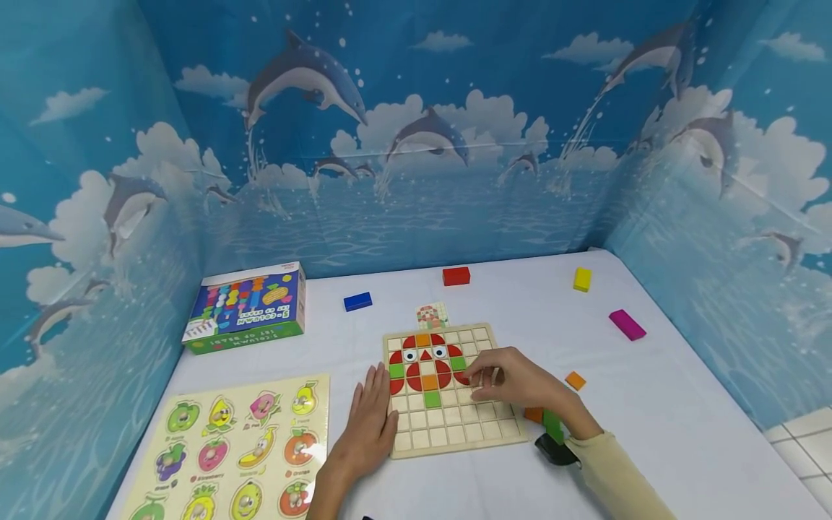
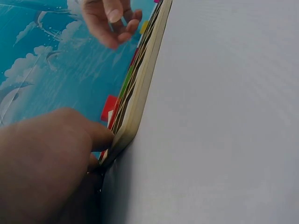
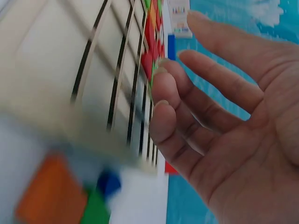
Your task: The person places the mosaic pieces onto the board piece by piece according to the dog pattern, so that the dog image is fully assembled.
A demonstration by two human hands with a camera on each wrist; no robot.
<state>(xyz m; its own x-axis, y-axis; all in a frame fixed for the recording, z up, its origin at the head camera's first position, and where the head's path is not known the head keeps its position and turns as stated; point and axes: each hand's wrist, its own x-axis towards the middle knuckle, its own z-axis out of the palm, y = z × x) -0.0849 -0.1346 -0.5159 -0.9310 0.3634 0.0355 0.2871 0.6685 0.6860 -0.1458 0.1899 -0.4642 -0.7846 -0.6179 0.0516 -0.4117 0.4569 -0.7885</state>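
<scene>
Grid board (image 1: 448,426) near the front middle of the white table (image 1: 650,433), upper rows filled with red, orange and green tiles forming a face, lower rows bare.

At its 9 o'clock edge: left hand (image 1: 372,426), flat on the table, fingers straight and released, tips pressed against the frame. Risks a skewed board if that pressure eases or slips, since nothing else braces the frame. Could also bump the fruit puzzle (image 1: 240,451) lying at 8 o'clock, just beside the wrist.

Toward 3 o'clock on the board: right hand (image 1: 513,379), fingers bent, tips down on a red tile (image 1: 463,378) at the face's right side. Cannot tell whether thumb and fingertips pinch a tile or merely touch it; the right wrist view shows loosely curled fingers (image 3: 163,112) and no tile between them. Could knock neighbouring tiles out of their cells with a sideways drag, or leave a piece tilted on a grid wall.

At 4 o'clock, off the board: orange tile (image 1: 575,380), plus green and orange pieces (image 1: 549,422) partly under the forearm. Might get swept along by the sleeve.

Hard to make out: small pattern card (image 1: 432,315) at 12 o'clock, too small to read. Board surface hidden in the left wrist view, only its edge (image 2: 140,88) showing. Right wrist view blurred in the near corner. Dark object (image 1: 555,451) below the right wrist, unidentifiable.
</scene>
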